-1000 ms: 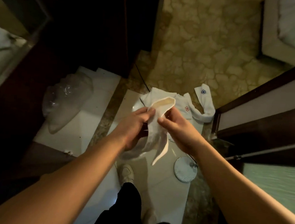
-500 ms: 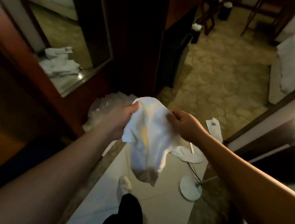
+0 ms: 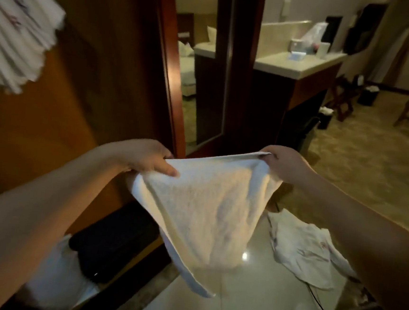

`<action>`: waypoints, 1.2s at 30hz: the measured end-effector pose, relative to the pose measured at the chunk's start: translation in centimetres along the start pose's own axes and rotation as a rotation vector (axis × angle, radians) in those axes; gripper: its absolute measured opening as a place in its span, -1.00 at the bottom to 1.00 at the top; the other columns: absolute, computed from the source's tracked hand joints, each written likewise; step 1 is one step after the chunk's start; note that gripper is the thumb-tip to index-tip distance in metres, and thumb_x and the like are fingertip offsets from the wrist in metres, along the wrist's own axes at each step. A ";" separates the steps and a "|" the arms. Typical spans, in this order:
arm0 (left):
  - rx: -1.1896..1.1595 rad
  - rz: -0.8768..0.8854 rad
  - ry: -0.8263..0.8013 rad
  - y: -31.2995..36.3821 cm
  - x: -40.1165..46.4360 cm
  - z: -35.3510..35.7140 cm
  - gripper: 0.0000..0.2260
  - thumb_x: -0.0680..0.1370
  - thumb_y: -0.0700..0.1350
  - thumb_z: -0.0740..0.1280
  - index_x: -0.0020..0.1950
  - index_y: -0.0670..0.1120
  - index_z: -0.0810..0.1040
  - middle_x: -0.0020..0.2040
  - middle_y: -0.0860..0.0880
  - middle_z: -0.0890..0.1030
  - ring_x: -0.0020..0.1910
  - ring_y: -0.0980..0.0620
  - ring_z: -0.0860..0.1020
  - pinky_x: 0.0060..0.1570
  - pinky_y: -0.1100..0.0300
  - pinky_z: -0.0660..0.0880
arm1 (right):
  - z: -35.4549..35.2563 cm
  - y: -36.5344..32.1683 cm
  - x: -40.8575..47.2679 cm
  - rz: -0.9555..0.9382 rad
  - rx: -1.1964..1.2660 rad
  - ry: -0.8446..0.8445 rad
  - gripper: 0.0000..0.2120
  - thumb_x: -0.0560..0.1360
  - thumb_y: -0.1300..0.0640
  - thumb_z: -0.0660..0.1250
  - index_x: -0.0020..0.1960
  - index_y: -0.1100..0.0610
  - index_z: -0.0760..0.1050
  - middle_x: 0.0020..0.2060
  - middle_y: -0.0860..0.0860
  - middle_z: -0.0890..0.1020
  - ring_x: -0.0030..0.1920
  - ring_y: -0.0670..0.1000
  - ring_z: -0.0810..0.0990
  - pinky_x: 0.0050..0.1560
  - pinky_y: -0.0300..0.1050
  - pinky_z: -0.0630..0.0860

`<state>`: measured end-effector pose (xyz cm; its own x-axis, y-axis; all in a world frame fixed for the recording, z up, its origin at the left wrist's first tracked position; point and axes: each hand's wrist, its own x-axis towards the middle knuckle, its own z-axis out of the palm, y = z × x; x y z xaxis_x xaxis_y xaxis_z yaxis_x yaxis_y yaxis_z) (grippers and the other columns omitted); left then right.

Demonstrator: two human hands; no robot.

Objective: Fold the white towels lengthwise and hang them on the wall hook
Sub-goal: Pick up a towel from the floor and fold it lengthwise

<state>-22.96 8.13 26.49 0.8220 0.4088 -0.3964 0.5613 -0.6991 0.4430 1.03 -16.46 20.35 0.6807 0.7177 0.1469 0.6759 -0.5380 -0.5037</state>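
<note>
Currently the person is holding a white towel (image 3: 209,204) stretched out in front of the body, both forearms reaching forward from the lower corners of the view. Their left hand (image 3: 144,155) is gripping the towel's top left corner, thumb lying flat on the cloth and the fingers curled behind it. Their right hand (image 3: 284,163) is pinching the top right corner, knuckles up, fingers bunched round the hem. Between the hands the top edge is running nearly taut, while the rest is sagging down to a loose point above the pale tiled floor (image 3: 247,307). More white towels (image 3: 308,255) are lying crumpled on the floor below the right forearm.
</note>
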 end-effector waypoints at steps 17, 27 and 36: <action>-0.892 0.077 0.714 -23.2 -32.4 -2.2 -0.82 0.40 -0.08 0.47 -0.04 -0.11 0.69 -0.10 -0.01 0.73 -0.01 0.04 0.64 0.02 0.20 0.49 | 2.2 -24.5 -8.7 -0.166 -0.043 0.135 -0.63 0.56 -0.27 0.22 -0.22 -0.07 0.60 -0.29 -0.11 0.62 -0.23 -0.08 0.58 -0.29 -0.12 0.39; -1.587 -0.045 0.962 -22.9 -37.3 -1.2 -0.86 0.62 -0.11 0.35 0.02 -0.18 0.61 -0.12 -0.09 0.71 -0.23 0.01 0.70 -0.32 0.14 0.60 | 4.3 -34.1 -12.3 -0.214 0.286 -0.362 -0.59 0.57 -0.05 0.30 0.41 -0.18 0.39 -0.07 0.05 0.66 -0.19 0.00 0.66 -0.20 -0.06 0.64; -1.333 0.145 0.951 -18.6 -38.0 0.4 -0.71 0.62 0.02 0.33 0.22 -0.12 0.64 0.02 -0.07 0.73 -0.01 -0.04 0.71 -0.22 0.18 0.61 | 6.5 -43.2 -19.5 -0.289 1.013 -0.651 -0.78 0.62 0.28 0.16 0.08 0.16 0.57 -0.23 0.13 0.55 -0.42 -0.07 0.58 -0.53 -0.28 0.27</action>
<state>-64.71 5.34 32.99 0.3499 0.9324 0.0909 -0.2526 0.0005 0.9676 -43.28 -4.30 33.73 0.0801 0.9951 0.0579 0.0577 0.0533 -0.9969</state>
